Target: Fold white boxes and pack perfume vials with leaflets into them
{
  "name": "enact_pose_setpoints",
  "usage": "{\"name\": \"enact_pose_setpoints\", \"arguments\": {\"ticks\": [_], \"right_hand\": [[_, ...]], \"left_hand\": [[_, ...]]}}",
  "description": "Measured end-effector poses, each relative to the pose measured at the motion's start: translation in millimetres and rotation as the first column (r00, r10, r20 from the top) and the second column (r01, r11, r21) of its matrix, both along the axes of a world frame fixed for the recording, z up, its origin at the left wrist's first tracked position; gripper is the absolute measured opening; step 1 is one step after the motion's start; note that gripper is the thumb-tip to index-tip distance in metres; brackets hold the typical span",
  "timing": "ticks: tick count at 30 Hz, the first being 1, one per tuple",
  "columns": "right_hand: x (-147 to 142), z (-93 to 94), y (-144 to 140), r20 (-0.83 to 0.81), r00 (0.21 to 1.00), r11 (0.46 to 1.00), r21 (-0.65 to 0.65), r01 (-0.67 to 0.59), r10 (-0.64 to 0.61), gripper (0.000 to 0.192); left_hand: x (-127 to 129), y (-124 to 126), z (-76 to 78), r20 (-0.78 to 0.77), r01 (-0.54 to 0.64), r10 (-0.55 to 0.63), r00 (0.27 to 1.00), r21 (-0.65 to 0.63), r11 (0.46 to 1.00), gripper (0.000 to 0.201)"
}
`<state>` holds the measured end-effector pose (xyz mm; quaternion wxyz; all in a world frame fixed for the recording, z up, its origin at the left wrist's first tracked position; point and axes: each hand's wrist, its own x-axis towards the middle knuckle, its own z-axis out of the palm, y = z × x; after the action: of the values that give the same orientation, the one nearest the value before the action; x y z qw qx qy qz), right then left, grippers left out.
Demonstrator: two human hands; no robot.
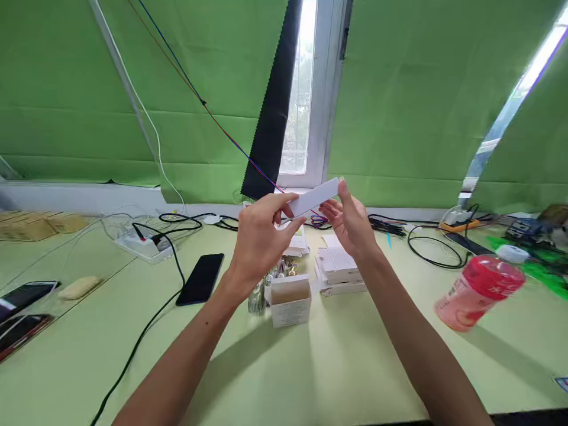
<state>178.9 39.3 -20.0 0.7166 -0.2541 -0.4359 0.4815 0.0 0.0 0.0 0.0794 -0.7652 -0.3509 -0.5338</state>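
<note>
A narrow white box (pixel 314 197), perhaps a flattened carton, is held up over the table and tilts upward to the right. My left hand (pixel 264 236) pinches its left end between thumb and fingers. At the other end, my right hand (pixel 348 222) has its thumb against the edge, with the fingers curled behind and below. Under the hands stands an open small white carton (pixel 290 309), its top flap up. Beside and behind it lie small clear packets (pixel 257 299) with shiny contents, partly hidden by my left arm. White flat cartons (pixel 339 269) are stacked to the right.
A black phone (pixel 200 279) and a power strip (pixel 144 245) with black cables lie on the left. A pink drink bottle (pixel 479 290) stands on the right. Cardboard boxes (pixel 38 226) sit far left; a coiled cable (pixel 437 251) lies at the back right.
</note>
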Motion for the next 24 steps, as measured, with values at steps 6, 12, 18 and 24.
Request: {"name": "enact_pose_setpoints", "arguments": {"ticks": [6,12,18,24], "right_hand": [[-3,-0.3,1,0.026,0.999,1.0,0.006,0.026,-0.026,0.059],[-4,-0.9,1,0.003,1.0,1.0,0.0,0.009,-0.009,0.058],[-5,-2.0,2,-0.003,1.0,1.0,-0.016,-0.013,0.013,0.06],[-3,-0.1,0,0.016,0.997,0.996,-0.04,-0.076,0.077,0.056]], "left_hand": [[0,3,-1.8,-0.015,-0.045,0.046,0.999,0.064,0.997,0.032],[1,6,-2.1,-0.027,-0.048,0.051,0.998,0.103,0.994,0.027],[-2,9,-1.5,-0.045,-0.043,0.05,0.998,0.153,0.987,0.021],[-10,13,2.2,-0.118,-0.034,0.061,0.991,0.211,0.977,0.021]]}}
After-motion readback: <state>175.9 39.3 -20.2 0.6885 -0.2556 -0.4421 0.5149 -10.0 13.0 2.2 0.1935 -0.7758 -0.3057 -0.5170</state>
